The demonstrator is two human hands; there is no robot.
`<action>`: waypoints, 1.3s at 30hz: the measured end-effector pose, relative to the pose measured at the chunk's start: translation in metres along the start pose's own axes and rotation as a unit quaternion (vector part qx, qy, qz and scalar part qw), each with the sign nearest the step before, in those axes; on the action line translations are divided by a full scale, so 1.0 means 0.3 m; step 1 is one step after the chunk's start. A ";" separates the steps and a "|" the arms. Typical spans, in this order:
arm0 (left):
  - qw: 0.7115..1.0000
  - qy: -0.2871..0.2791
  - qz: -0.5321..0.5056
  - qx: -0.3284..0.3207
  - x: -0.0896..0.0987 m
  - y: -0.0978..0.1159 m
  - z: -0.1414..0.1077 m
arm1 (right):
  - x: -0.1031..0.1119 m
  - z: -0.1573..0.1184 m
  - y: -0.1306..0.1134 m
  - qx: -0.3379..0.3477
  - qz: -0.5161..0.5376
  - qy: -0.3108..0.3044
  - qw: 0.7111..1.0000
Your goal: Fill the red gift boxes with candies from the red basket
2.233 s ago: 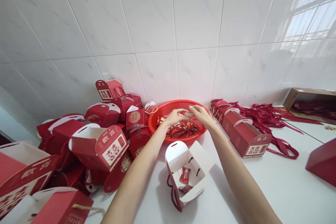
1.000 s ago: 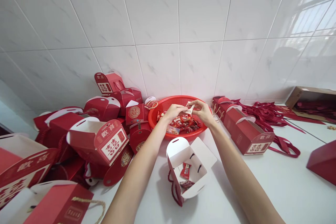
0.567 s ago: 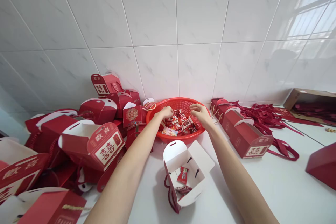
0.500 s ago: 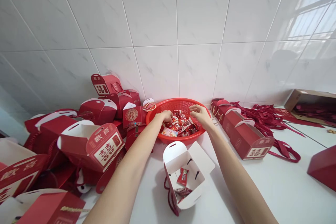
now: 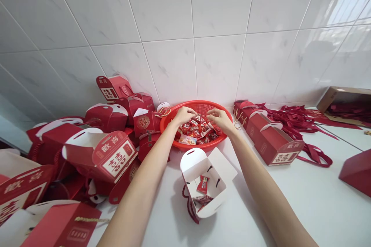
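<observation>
Small red-wrapped sweets (image 5: 195, 128) lie in a round red plastic basket (image 5: 199, 106), between the hands, neither clearly nearer; the left hand (image 5: 184, 115) curls, grip hidden; the right hand (image 5: 220, 119) looks loosely spread.

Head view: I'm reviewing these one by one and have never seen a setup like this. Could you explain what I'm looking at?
There is no machine here. A person wears a camera on the head, looking forward and down, so every picture comes from that one viewpoint.

The left hand and right hand reach over a red basket of small wrapped packets. Whether either hand holds a packet is too small to tell.

Nearer on the white table stands an open box, white inside, with at least two packets in it. Red boxes are piled to the left; more boxes and dark red ribbons lie right.
</observation>
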State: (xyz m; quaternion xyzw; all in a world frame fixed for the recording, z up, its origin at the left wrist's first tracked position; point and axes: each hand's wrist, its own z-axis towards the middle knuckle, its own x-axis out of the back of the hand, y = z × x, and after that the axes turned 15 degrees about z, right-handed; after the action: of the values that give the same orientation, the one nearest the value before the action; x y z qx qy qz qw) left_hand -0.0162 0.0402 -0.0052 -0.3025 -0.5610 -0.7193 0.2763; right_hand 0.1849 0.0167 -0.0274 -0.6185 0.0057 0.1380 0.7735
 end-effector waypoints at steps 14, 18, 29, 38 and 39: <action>0.955 -0.067 -0.279 -0.072 0.080 0.129 -0.128 | -0.006 0.004 -0.018 0.020 0.050 0.041 0.998; 0.938 -0.248 -0.169 -0.171 0.173 0.213 -0.290 | -0.005 0.003 -0.023 0.027 0.060 0.064 0.996; 0.943 -0.255 0.136 -0.163 0.273 0.248 -0.562 | -0.001 -0.158 -0.147 0.088 0.028 0.001 0.996; 0.931 -0.269 0.214 -0.126 0.221 0.254 -0.600 | 0.025 -0.521 -0.198 0.098 -0.109 -0.101 0.984; 0.932 -0.263 0.221 -0.118 0.198 0.255 -0.598 | 0.019 -0.551 -0.193 0.109 -0.100 -0.117 0.982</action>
State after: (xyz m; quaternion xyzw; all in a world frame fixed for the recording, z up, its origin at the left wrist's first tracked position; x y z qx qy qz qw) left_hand -0.0217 -0.1546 0.0543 -0.6279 -0.4437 -0.5953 0.2334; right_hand 0.2299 -0.1519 -0.0119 -0.5079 -0.1318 0.1294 0.8414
